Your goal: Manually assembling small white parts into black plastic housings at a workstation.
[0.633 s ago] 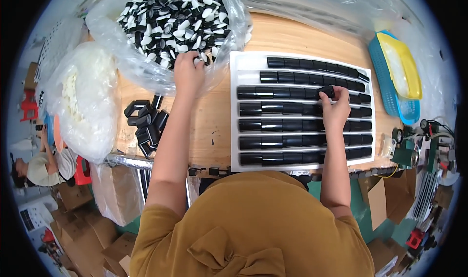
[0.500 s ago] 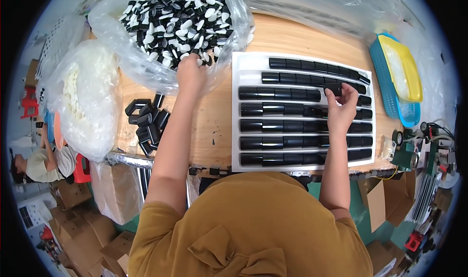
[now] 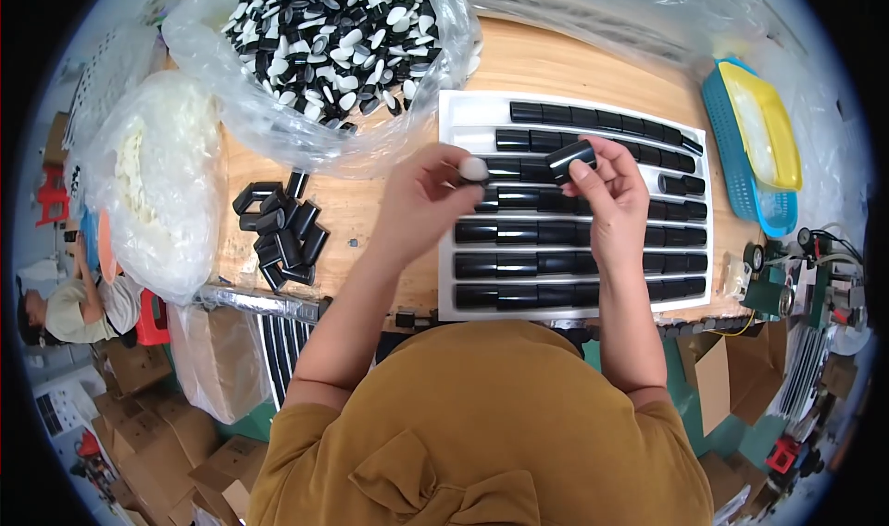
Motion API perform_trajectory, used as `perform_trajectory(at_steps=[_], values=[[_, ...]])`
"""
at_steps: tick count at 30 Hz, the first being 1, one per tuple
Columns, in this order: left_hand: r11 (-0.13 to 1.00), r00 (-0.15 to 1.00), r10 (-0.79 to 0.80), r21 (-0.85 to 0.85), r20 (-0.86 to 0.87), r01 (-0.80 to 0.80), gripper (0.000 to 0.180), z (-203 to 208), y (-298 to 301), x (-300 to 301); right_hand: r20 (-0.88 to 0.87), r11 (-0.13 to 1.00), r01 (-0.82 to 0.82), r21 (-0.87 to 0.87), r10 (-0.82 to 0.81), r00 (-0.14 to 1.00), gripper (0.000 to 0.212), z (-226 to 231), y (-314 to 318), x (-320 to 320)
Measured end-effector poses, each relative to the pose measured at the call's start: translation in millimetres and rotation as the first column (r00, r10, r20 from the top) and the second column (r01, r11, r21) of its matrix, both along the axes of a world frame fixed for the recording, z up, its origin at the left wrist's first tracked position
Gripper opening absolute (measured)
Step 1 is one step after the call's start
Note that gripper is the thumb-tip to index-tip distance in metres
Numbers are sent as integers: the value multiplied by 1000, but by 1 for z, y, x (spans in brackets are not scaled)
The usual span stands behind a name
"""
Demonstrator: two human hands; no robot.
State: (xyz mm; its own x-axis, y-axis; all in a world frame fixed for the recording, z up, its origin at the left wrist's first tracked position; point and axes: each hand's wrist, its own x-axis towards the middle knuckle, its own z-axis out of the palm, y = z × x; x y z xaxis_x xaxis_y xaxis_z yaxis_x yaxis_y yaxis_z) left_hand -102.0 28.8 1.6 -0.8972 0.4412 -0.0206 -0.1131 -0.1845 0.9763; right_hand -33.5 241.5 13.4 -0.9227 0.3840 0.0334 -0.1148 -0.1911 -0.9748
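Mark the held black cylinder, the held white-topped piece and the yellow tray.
Held black cylinder (image 3: pixel 567 159): head view, curved side.
Held white-topped piece (image 3: pixel 473 169): head view, white top.
Yellow tray (image 3: pixel 784 137): head view, right wall.

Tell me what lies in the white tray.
Seven rows of black pieces. The left hand, right hand and right forearm hide parts; whatever lies under the pieces is covered.

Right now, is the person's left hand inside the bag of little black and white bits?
No, the left hand is outside the bag, holding a small white-topped piece.
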Motion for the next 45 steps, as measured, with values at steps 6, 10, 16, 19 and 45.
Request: perform_trajectory(at_steps=[6,10,16,19,45], values=[[976,972,-202,-53,118,209,27,1,7,17,-27,995,-92,-38,91,995,30,13,-17,6],[973,973,-230,-29,-16,230,26,9,10,21,-69,999,-37,28,39,997,30,15,-17,7],[968,958,-241,114,156,225,22,23,10,21,-92,996,-90,7,91,992,30,17,-21,8],[975,956,-208,127,207,185,23,31,12,20,-82,994,-107,6,107,991,30,15,-23,9],[981,954,-179,113,240,155,41,32,11,22,-21,956,-291,-42,291,957,23,17,-9,-1]])
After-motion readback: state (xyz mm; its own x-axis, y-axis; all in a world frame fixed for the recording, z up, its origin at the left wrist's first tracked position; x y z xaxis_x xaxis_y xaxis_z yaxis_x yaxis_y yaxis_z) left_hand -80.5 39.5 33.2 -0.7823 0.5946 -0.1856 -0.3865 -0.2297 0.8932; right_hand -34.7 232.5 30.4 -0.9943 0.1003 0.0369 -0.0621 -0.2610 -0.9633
